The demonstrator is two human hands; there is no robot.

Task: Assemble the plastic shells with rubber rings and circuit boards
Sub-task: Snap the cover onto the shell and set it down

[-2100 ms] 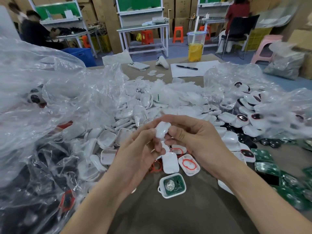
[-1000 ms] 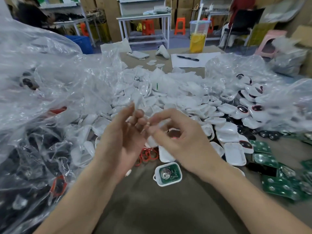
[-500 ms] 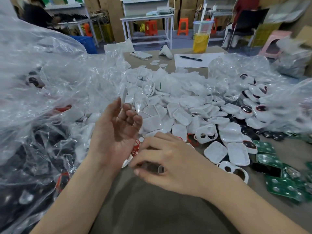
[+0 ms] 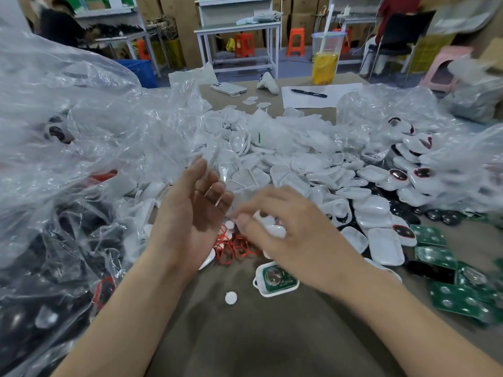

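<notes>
At counter [image 4: 272,336] centre, the red rubber rings [image 4: 231,248] lie just under and left of the right hand [image 4: 294,235], between it and the raised left hand [image 4: 190,213]. The right hand is nearer, but its fingers [image 4: 245,224] are curled and blurred over a white piece, so I cannot tell if they grip it; the left fingers [image 4: 217,191] are loosely curled, apart, holding nothing visible. The shell with circuit board [image 4: 276,278] sits just nearside of the right wrist, long axis roughly left-right; versus 0.5 s ago, the right hand has come off it toward the rings, while the left hand is much as it was.
</notes>
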